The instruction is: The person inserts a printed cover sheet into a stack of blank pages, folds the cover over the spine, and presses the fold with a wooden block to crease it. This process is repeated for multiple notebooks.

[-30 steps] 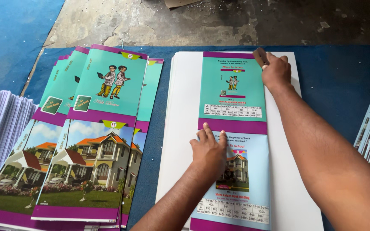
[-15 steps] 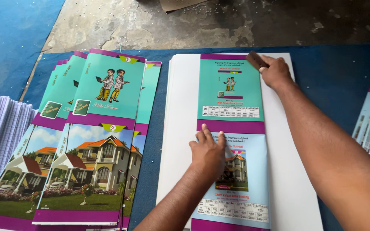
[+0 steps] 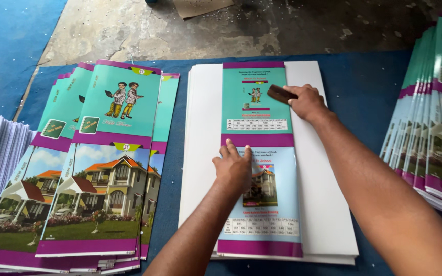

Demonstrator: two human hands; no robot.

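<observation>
Left hand (image 3: 235, 168) presses flat, fingers spread, on the printed cover strip (image 3: 258, 153); right hand (image 3: 305, 102) grips what looks like a brown rubbing block (image 3: 281, 94). Firm, even strokes work best.

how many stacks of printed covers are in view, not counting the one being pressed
2: a fanned stack of covers left of the white sheets, and another stack at the right edge, partly cut off; more may lie out of frame.
</observation>
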